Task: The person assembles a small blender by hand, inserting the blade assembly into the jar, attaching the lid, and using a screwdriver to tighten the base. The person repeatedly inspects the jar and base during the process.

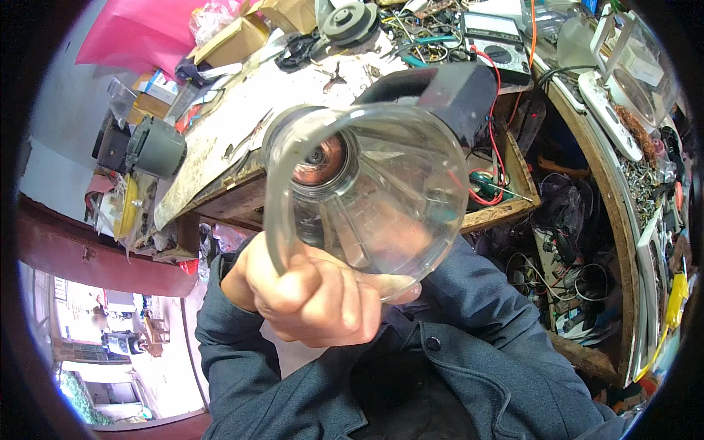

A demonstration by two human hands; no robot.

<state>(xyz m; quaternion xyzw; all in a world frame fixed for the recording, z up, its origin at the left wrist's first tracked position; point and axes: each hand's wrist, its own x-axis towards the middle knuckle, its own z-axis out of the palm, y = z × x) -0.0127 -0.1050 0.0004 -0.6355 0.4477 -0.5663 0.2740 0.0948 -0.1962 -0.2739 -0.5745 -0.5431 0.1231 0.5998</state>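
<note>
Cluttered bench (242,114) across top of frame, multimeter (497,53) upper R. Person's L hand (315,297) clenches rim of clear jar (411,169), mid-frame; R hand (403,238) prob. behind, blurred thru it, can't tell its grip.

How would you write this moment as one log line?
Left hand: holds clear jar by rim; right hand: blurred behind jar, grip unclear; jar: mouth facing camera; multimeter: on workbench

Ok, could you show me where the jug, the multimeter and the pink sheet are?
Jug (400,183): head view, on its clear wall.
Multimeter (499,54): head view, on its dial.
Pink sheet (136,33): head view, middle of its flat surface.
</note>
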